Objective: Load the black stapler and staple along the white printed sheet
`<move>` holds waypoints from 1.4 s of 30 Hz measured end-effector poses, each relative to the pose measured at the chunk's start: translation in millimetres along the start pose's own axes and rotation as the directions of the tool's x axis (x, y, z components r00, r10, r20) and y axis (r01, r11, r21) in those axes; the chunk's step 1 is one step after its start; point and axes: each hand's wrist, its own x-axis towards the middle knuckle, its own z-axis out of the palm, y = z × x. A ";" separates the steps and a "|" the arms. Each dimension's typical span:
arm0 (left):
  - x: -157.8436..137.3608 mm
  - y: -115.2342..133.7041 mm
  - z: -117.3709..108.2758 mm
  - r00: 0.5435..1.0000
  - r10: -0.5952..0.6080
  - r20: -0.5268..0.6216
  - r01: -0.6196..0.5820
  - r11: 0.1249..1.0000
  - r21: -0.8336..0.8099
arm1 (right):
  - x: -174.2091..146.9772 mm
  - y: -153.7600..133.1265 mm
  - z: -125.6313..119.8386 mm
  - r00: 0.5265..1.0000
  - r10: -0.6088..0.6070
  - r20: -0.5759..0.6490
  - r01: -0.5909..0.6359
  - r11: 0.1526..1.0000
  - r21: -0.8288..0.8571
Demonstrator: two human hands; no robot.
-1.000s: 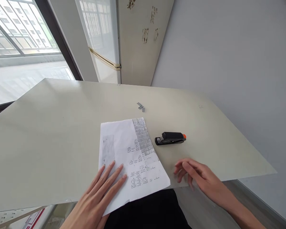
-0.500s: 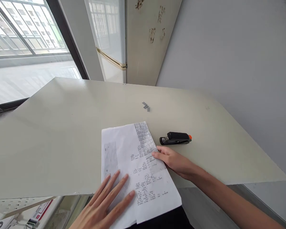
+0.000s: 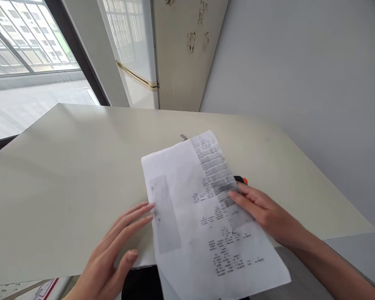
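Note:
A white printed sheet of paper (image 3: pixel 187 187), perhaps several together, is raised and tilted over the near edge of the table. Its right side has lines of print and a band of grey rows. My right hand (image 3: pixel 262 208) pinches that right edge, thumb on top and the other fingers mostly behind. Along the left edge, my left hand (image 3: pixel 118 237) is open, its fingertips at the paper's border; I cannot tell whether they touch it. A black stapler (image 3: pixel 238 179) with an orange end lies behind the paper, mostly hidden. Only one end of the grey staple strips (image 3: pixel 183 136) shows past the top edge.
The pale table (image 3: pixel 81 187) spreads out around the paper. Beyond it stands a fridge (image 3: pixel 178 75), with a window (image 3: pixel 28 46) to the left and a grey wall (image 3: pixel 300 62) to the right. Below the near left edge are stored items (image 3: pixel 46 289).
The paper has been lifted and shifted right, now covering most of the stapler and staple strips. My left hand has slid off its face to the left edge. My right hand moved right with it.

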 end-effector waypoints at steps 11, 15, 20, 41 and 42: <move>108.6 -10.0 26.5 0.992 0.033 0.123 -0.031 0.999 -0.020 | -9.7 59.9 -175.3 0.908 0.011 -0.420 0.060 0.986 0.157; 148.7 -21.6 44.3 0.988 0.041 0.146 -0.035 0.998 -0.043 | -3.0 85.6 -224.1 0.890 0.158 -0.428 -0.093 0.981 0.170; 189.3 -35.8 59.6 0.995 0.012 0.099 -0.003 0.997 -0.082 | 7.3 103.5 -247.2 0.881 0.294 -0.371 -0.230 0.951 0.208; 197.5 -47.4 56.2 0.992 -0.099 0.079 0.112 0.978 -0.175 | 52.3 130.3 -169.7 0.807 -0.315 -0.500 -0.289 0.527 -0.799; 196.1 -47.6 55.1 0.991 -0.099 0.086 0.113 0.978 -0.175 | 56.3 134.2 -165.1 0.814 -0.307 -0.493 -0.289 0.522 -0.803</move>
